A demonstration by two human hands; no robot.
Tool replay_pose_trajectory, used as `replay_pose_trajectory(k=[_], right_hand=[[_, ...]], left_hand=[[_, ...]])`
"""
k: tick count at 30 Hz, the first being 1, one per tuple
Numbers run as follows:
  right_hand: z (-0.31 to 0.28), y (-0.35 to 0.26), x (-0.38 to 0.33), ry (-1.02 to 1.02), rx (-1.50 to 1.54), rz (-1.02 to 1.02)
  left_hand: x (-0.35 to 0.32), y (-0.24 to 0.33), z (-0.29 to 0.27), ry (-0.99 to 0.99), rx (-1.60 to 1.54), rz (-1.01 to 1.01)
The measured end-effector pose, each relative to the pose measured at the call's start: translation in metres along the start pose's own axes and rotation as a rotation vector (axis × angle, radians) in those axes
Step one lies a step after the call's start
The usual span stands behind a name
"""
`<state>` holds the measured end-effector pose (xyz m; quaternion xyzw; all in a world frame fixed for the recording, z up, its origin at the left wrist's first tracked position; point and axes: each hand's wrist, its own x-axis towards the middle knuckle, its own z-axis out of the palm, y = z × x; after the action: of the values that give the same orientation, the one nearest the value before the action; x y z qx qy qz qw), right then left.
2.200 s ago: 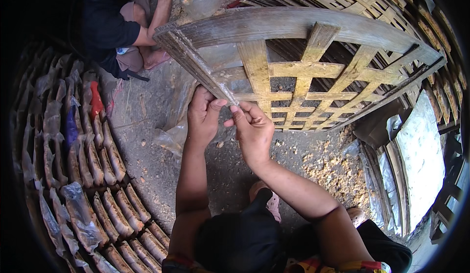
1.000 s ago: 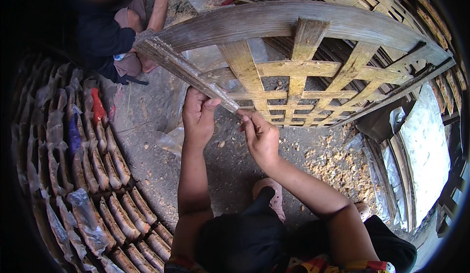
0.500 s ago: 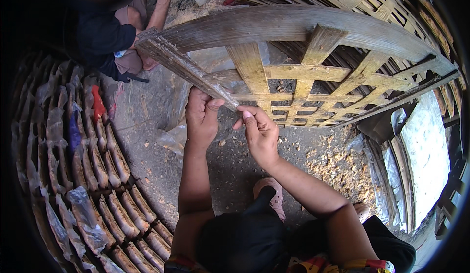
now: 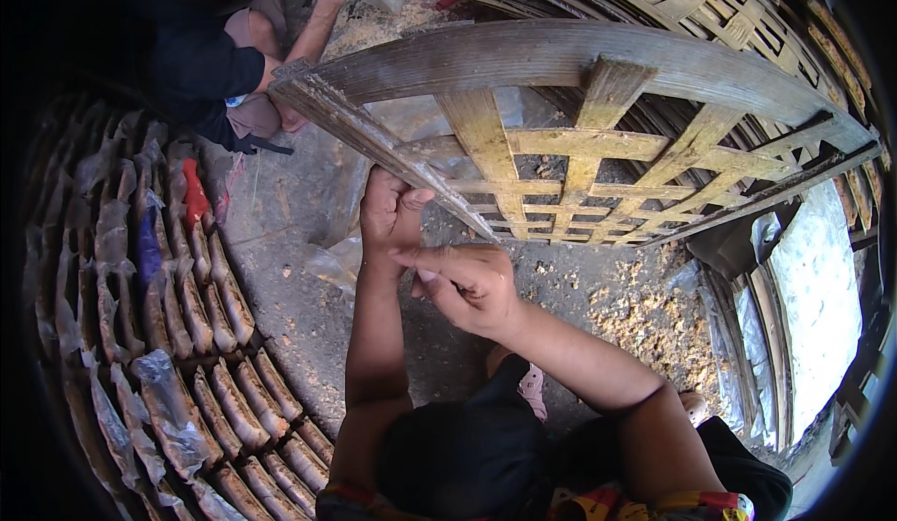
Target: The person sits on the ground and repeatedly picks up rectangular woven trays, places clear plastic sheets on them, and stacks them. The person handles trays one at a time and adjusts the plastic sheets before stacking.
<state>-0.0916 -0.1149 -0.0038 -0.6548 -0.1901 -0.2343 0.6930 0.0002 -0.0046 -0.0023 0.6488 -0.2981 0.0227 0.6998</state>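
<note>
A large woven bamboo rack [image 4: 579, 142] with a wooden frame stands tilted before me, its flat slats crossing in an open lattice. My left hand [image 4: 391, 205] is closed on the rack's left rail, thumb on the near side and fingers partly hidden behind it. White residue lies along that rail. Off the rack, my right hand [image 4: 467, 283] is beside my left wrist. Its index finger and thumb are drawn together there, the other fingers curled; whether anything is between them is too small to see.
At the left stand rows of stacked racks [image 4: 238, 399] with plastic sheets on their edges. A co-worker [image 4: 210, 72] crouches at the upper left. More woven racks [image 4: 719, 16] are piled at the far right. Crumbs [image 4: 635, 334] litter the floor beside a plastic sheet [image 4: 818, 287].
My right hand has left the rack's rail and come down and nearer, to my left wrist. My left hand keeps its hold on the rail.
</note>
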Motion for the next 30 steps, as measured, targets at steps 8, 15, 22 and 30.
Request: replay_pose_trajectory(k=[8,15,22,30], right_hand=[[-0.025,0.017,-0.022,0.155,-0.402,0.448],[-0.037,0.025,-0.011,0.006,-0.658,0.353],[-0.038,0.023,-0.012,-0.095,-0.706,0.378],[-0.036,0.028,-0.017,-0.133,-0.745,0.322]], left_hand=[[-0.001,-0.007,0.000,0.006,0.039,-0.033],[0.008,0.010,0.016,-0.023,-0.033,-0.001],[0.038,0.033,0.031,0.239,0.065,0.185],[0.063,0.051,0.024,0.294,0.115,0.282]])
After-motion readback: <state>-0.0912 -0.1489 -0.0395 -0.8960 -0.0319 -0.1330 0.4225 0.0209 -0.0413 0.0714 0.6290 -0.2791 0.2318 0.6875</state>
